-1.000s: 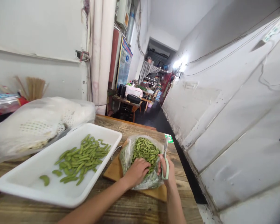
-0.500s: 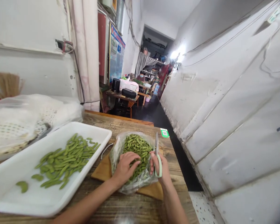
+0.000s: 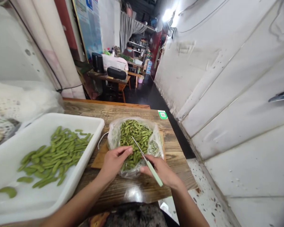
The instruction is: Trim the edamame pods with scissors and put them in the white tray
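1. Gripped in the right hand (image 3: 159, 169): one pair of scissors (image 3: 154, 174) with pale green handles, the blades slanting up and leftward over the bagged edamame pods (image 3: 133, 129). I cannot tell from my feed whether the blades are parted.
2. Left hand (image 3: 114, 161) – thumb and fingertips brought together above the near left side of the bag. I cannot confirm whether they pinch a pod.
3. Clear plastic bag (image 3: 113, 134): mouth open, filled with pods, resting on a wooden board (image 3: 101, 158). I note the board lying flat on a wooden table (image 3: 177, 148).
4. White plastic tray (image 3: 100, 121): set to the left of the board, holding a loose heap of further pods (image 3: 59, 156). I record one curved pod (image 3: 8, 191) lying apart at the near left of that heap.
5. Thin white cord (image 3: 100, 139): curved between tray and bag.
6. QR code sticker (image 3: 162, 114): on the table's far right corner.
7. Background: I see a black speaker (image 3: 117, 73) on a farther table and, well beyond it, another person (image 3: 128, 53) – too small for detail.
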A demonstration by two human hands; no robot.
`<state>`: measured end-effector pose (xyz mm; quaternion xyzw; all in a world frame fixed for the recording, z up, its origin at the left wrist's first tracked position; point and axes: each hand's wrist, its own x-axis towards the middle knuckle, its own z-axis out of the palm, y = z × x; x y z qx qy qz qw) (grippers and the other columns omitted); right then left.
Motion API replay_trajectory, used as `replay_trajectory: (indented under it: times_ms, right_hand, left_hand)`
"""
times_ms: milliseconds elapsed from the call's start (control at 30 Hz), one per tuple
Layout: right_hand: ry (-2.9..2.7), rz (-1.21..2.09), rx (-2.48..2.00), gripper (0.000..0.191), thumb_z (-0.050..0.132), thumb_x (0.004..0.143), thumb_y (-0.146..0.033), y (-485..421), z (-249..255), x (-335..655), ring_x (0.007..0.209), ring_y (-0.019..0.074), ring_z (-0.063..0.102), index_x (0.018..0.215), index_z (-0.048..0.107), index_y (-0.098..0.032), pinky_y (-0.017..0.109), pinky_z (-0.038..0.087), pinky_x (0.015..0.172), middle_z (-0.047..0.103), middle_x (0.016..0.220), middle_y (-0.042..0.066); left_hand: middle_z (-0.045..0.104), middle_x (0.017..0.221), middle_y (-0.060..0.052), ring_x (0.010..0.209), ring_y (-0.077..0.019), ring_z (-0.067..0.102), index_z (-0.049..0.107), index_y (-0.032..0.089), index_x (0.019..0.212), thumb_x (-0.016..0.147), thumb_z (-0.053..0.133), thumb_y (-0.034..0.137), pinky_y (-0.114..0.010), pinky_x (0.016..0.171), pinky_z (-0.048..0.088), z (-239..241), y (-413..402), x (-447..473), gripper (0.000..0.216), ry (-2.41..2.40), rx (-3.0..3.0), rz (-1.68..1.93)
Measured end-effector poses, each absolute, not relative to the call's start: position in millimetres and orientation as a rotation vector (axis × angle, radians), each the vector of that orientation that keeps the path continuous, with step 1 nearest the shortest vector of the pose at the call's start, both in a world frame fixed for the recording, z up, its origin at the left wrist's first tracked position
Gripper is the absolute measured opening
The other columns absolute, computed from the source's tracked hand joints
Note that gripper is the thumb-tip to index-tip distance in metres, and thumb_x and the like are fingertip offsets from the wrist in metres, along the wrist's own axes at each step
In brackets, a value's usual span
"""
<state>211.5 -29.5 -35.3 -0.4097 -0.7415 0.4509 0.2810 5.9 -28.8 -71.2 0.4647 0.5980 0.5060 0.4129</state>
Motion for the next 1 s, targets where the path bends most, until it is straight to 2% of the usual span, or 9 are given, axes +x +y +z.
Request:
replay_trajectory:
  times_ms: [467, 733, 833, 1000]
  right_hand:
    - [-2.202, 1.169, -1.045, 0.034, 0.073, 0.072, -0.042, -32, -20, 223, 0.069, 0.0175, 0.061, 0.098, 0.069, -0.021, 0.024, 0.045, 0.063, 0.069, 0.079, 0.0]
    - [-2.413, 1.152, -1.193, 0.05, 0.07, 0.075, -0.048, -36, -11, 221, 0.086, 0.0205, 0.06, 0.114, 0.061, -0.019, 0.027, 0.044, 0.075, 0.066, 0.099, 0.005]
    - [-2.393, 1.131, -1.294, 0.049, 0.069, 0.075, -0.049, -40, -15, 220, 0.082, 0.0192, 0.059, 0.113, 0.062, -0.019, 0.026, 0.043, 0.073, 0.066, 0.094, 0.004]
    - [-2.254, 1.156, -1.354, 0.041, 0.068, 0.076, -0.051, -43, -28, 220, 0.077, 0.0184, 0.058, 0.099, 0.068, -0.017, 0.025, 0.042, 0.069, 0.066, 0.081, 0.002]
  left_hand:
    - [0.076, 0.083, -0.003, 0.08, -0.0226, 0.067, 0.075, 0.021, 0.079, 0.07, 0.063, 0.048, -0.032, 0.08, 0.051, -56, -34, 0, 0.031, 1.405, 1.479, 0.995]
    - [0.075, 0.082, -0.004, 0.078, -0.0216, 0.066, 0.074, 0.021, 0.077, 0.076, 0.058, 0.045, -0.031, 0.077, 0.049, -45, -38, -4, 0.029, 1.349, 1.612, 0.914]
    - [0.074, 0.08, -0.004, 0.078, -0.0215, 0.066, 0.074, 0.021, 0.074, 0.076, 0.058, 0.043, -0.031, 0.077, 0.048, -43, -39, -3, 0.028, 1.339, 1.633, 0.921]
    - [0.075, 0.083, -0.003, 0.08, -0.0227, 0.066, 0.075, 0.022, 0.077, 0.074, 0.061, 0.044, -0.032, 0.078, 0.049, -49, -38, -2, 0.027, 1.367, 1.571, 0.911]
